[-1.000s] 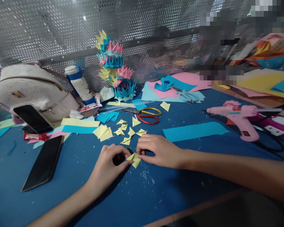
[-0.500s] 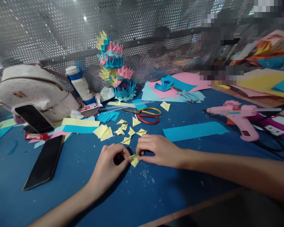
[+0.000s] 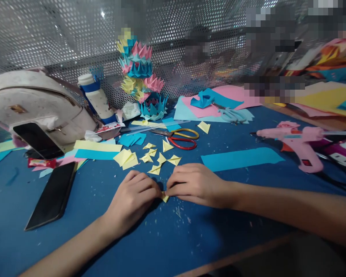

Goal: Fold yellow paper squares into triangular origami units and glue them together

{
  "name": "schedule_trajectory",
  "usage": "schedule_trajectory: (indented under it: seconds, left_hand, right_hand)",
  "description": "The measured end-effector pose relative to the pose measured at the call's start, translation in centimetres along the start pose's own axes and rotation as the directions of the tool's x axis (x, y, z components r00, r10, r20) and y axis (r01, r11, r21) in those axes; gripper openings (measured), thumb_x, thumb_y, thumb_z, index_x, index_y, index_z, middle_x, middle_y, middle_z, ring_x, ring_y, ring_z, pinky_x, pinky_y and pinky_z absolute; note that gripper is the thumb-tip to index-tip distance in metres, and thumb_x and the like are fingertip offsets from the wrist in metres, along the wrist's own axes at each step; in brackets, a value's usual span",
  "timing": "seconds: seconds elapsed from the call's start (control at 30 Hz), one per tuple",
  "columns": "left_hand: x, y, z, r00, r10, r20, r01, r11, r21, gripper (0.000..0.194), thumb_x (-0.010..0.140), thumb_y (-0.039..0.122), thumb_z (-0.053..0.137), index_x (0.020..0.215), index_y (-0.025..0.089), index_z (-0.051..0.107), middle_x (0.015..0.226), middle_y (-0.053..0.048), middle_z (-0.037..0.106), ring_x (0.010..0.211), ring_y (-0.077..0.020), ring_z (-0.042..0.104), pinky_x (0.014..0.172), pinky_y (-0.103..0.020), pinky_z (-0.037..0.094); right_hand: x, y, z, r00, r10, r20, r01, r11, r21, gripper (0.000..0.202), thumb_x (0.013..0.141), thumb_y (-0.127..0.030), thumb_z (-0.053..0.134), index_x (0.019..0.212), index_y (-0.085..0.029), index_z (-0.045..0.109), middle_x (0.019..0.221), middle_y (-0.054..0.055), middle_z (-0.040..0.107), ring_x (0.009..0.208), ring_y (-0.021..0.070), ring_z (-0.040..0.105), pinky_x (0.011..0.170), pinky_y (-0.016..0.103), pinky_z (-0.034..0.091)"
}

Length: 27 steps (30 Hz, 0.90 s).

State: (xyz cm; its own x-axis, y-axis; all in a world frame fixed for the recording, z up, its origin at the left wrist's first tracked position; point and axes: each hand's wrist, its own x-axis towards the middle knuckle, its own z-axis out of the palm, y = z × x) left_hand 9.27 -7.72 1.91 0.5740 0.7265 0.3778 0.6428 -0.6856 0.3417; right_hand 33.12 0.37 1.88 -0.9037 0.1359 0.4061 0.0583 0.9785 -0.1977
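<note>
A small folded piece of yellow paper (image 3: 165, 198) is pinched between my two hands, just above the blue table, and mostly covered by fingers. My left hand (image 3: 135, 194) is closed on its left side. On its right side, the fingers of my right hand (image 3: 197, 184) are closed as well. Right beyond my hands lie several folded yellow paper triangles (image 3: 161, 158) and a small stack of yellow paper squares (image 3: 126, 158). Scissors (image 3: 184, 138) with one yellow and one red handle rest behind these.
A blue paper strip (image 3: 242, 158) and a pink glue gun (image 3: 300, 144) lie to the right. At left are a phone (image 3: 52, 196), another phone leaning on a white backpack (image 3: 37, 107), and a bottle (image 3: 96, 96). A folded-paper tower (image 3: 140, 69) stands at the back.
My fingers have closed in over the yellow paper, and less of it shows. My left hand has turned knuckles-up. The view has shifted slightly.
</note>
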Motion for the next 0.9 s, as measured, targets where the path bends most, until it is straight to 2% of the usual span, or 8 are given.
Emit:
schedule_trajectory:
  seconds: [0.3,0.47,0.53,0.63,0.77,0.83,0.9]
  left_hand:
    - [-0.2,0.5,-0.8,0.984,0.166,0.063,-0.175,0.964,0.198,0.033,0.108,0.018,0.033,0.103,0.017,0.067,0.095,-0.005,0.072,0.085,-0.0193,0.059,0.087,-0.038,0.034]
    - [-0.6,1.7,-0.7,0.968,0.238,0.083,-0.251,0.889,0.382,0.036,0.106,0.011,0.03,0.107,0.012,0.066,0.091,-0.006,0.073,0.082,-0.0205,0.059,0.086,-0.038,0.035]
    - [-1.0,2.3,-0.4,0.978,0.201,0.063,-0.208,0.867,0.452,0.039,0.106,0.009,0.026,0.109,0.012,0.065,0.096,-0.008,0.073,0.083,-0.0215,0.059,0.087,-0.039,0.035]
    - [-1.4,2.9,-0.2,0.982,0.178,0.061,-0.185,0.845,0.502,0.039,0.104,0.008,0.026,0.113,0.01,0.064,0.104,-0.009,0.074,0.087,-0.0233,0.06,0.088,-0.04,0.036]
    - [-1.6,2.9,-0.2,0.984,0.17,0.048,-0.169,0.83,0.532,0.039,0.102,0.007,0.026,0.116,0.01,0.062,0.104,-0.011,0.073,0.087,-0.0246,0.059,0.087,-0.04,0.036]
    - [-1.5,2.6,-0.1,0.991,0.134,0.019,-0.129,0.886,0.445,0.037,0.103,0.009,0.027,0.112,0.013,0.063,0.099,-0.01,0.072,0.085,-0.0241,0.058,0.085,-0.04,0.035]
    - [-1.2,2.2,0.0,0.999,0.043,-0.016,-0.036,0.953,0.302,0.03,0.105,0.014,0.034,0.103,0.016,0.063,0.089,-0.007,0.069,0.079,-0.0222,0.055,0.081,-0.039,0.034]
  right_hand:
    - [0.2,-0.3,-0.3,0.997,-0.07,0.046,0.075,0.989,-0.129,0.025,0.104,-0.021,0.043,0.1,-0.019,0.068,0.107,0.003,0.068,0.09,0.0165,0.052,0.071,0.031,0.033]
    - [0.2,-0.4,-0.8,0.997,-0.066,0.051,0.072,0.989,-0.129,0.021,0.101,-0.03,0.052,0.096,-0.019,0.069,0.094,0.004,0.064,0.079,0.018,0.043,0.068,0.032,0.028]
    - [0.2,-0.3,-1.0,0.997,-0.053,0.049,0.059,0.99,-0.129,0.022,0.101,-0.029,0.051,0.096,-0.02,0.07,0.087,0.004,0.061,0.076,0.0178,0.04,0.067,0.033,0.025]
    - [0.2,-0.2,-1.6,0.997,-0.026,0.076,0.035,0.993,-0.113,0.026,0.101,-0.027,0.051,0.085,-0.019,0.069,0.079,0.003,0.058,0.075,0.0173,0.039,0.067,0.033,0.023]
    - [0.2,0.0,-1.8,0.994,-0.02,0.107,0.031,0.994,-0.103,0.024,0.1,-0.026,0.051,0.085,-0.019,0.068,0.075,0.002,0.057,0.075,0.0174,0.039,0.066,0.034,0.023]
    - [0.3,0.1,-1.5,0.995,-0.037,0.087,0.047,0.992,-0.114,0.025,0.101,-0.027,0.051,0.083,-0.019,0.067,0.077,0.002,0.058,0.076,0.0173,0.041,0.066,0.033,0.024]
    - [0.4,0.2,-1.1,0.997,-0.046,0.062,0.054,0.99,-0.133,0.029,0.102,-0.031,0.05,0.082,-0.017,0.064,0.08,0.003,0.059,0.076,0.017,0.042,0.066,0.032,0.026]
